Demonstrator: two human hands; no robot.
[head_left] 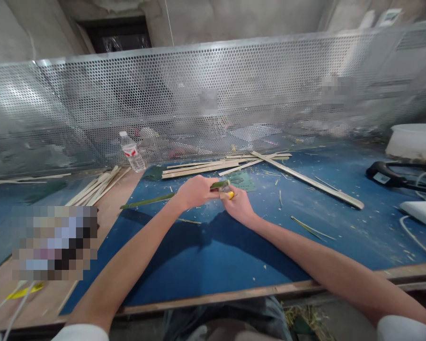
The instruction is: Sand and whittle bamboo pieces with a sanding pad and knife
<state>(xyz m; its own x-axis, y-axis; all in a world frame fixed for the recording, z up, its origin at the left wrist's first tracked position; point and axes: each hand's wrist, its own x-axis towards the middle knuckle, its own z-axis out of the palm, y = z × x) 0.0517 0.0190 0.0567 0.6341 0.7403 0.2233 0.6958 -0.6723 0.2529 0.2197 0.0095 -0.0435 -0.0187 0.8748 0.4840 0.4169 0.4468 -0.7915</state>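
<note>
A long green bamboo strip (147,201) runs from the blue work mat (213,251) up into my left hand (195,192), which grips it. Its green end sticks out between my hands. My right hand (239,204) closes on a small cutting tool with a yellow end (227,191), pressed against the strip; the blade is hidden or too small to tell. Pale bamboo strips (202,166) lie in a loose pile just beyond my hands. A longer bamboo lath (307,180) lies to the right of them.
A perforated metal screen (199,94) stands along the far side of the bench. Nearby are a plastic water bottle (132,152), a bundle of bamboo strips (95,188), a white tub (415,140), a black object (386,174) and a white block (422,213). Shavings litter the mat.
</note>
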